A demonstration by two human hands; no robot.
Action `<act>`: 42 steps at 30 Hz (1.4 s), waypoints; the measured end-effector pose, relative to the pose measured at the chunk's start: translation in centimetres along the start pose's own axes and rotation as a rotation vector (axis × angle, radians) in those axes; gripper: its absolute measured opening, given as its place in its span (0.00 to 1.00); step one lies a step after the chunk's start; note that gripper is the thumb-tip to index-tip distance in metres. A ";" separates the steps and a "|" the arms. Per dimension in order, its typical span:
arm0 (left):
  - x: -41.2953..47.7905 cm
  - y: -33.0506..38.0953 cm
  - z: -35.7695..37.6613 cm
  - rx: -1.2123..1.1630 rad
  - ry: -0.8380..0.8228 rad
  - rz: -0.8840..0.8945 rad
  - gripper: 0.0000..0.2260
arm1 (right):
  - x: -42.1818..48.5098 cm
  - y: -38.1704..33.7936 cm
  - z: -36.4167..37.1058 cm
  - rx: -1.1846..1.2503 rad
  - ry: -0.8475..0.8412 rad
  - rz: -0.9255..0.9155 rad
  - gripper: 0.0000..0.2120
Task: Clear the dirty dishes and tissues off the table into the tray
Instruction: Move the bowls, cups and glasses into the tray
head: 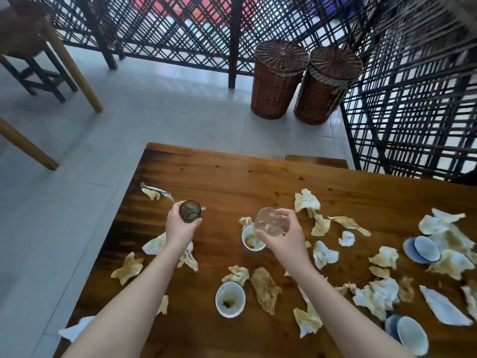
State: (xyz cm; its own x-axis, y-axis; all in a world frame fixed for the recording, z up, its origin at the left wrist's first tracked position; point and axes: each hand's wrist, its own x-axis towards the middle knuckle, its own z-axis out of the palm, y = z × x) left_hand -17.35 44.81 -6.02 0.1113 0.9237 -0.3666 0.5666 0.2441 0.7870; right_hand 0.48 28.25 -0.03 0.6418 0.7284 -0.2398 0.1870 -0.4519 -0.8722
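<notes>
My left hand (180, 226) grips a small dark glass cup (190, 211); my right hand (282, 235) grips a clear glass cup (268, 220). I think both must go to the tray next, but I see no tray.

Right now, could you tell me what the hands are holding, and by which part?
The left hand grips a dark glass round its side; the right hand, a clear glass round its side.

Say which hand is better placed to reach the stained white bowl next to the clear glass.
Right, probably. The right hand holds the clear glass close to that bowl; the left hand, gripping the dark glass, is farther away. Both are full.
</notes>
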 end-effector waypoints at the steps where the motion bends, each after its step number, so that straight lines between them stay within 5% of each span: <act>1: 0.0 0.0 0.1 -0.001 0.012 0.006 0.29 | -0.1 0.3 -0.3 0.000 0.007 0.009 0.26; 7: -2.4 1.3 1.5 -0.035 0.036 0.115 0.28 | -1.9 2.0 -3.1 0.002 0.057 0.036 0.26; 14: -8.3 5.3 5.5 -0.090 -0.153 0.302 0.27 | -6.1 4.1 -9.0 0.088 0.174 0.064 0.26; 42: -48.9 11.2 29.9 0.061 -0.493 0.596 0.27 | -34.3 24.9 -43.0 0.175 0.585 0.060 0.29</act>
State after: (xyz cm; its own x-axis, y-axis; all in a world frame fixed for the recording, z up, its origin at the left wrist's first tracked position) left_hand 7.99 -6.44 5.83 0.7539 0.6521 -0.0798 0.3392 -0.2824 0.8973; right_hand 15.16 -30.12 4.81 0.9586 0.2785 -0.0599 0.0450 -0.3557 -0.9335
